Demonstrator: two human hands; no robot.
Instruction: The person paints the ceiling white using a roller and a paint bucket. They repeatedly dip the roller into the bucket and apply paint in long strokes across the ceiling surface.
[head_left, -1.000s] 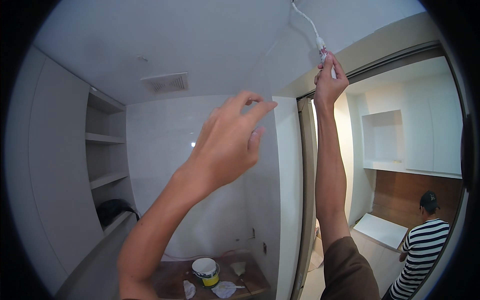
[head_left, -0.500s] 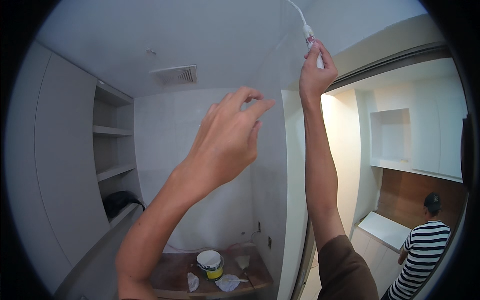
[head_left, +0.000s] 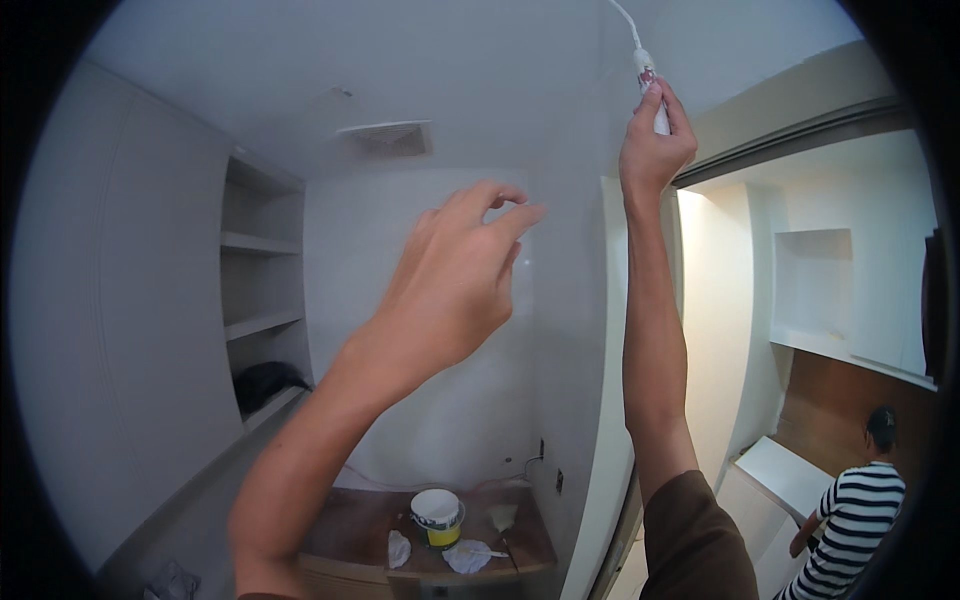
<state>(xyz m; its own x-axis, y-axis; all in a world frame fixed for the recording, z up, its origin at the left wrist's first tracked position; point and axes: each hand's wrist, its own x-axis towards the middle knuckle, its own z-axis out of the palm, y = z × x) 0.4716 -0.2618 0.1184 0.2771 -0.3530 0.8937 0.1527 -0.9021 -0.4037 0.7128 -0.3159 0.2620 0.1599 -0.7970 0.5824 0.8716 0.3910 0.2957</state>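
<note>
Right hand (head_left: 655,150) grips the white cable fitting (head_left: 650,85) at the ceiling (head_left: 300,60), unfinished; left hand (head_left: 455,285) raised, loosely curled, empty.

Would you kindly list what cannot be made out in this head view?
- Cable above the right hand: its upper end is cut off by the top edge.
- White fitting: lower part hidden inside the right hand.
- Dark thing on the shelf: too dim to identify.
- Left hand: holds nothing visible.
</note>
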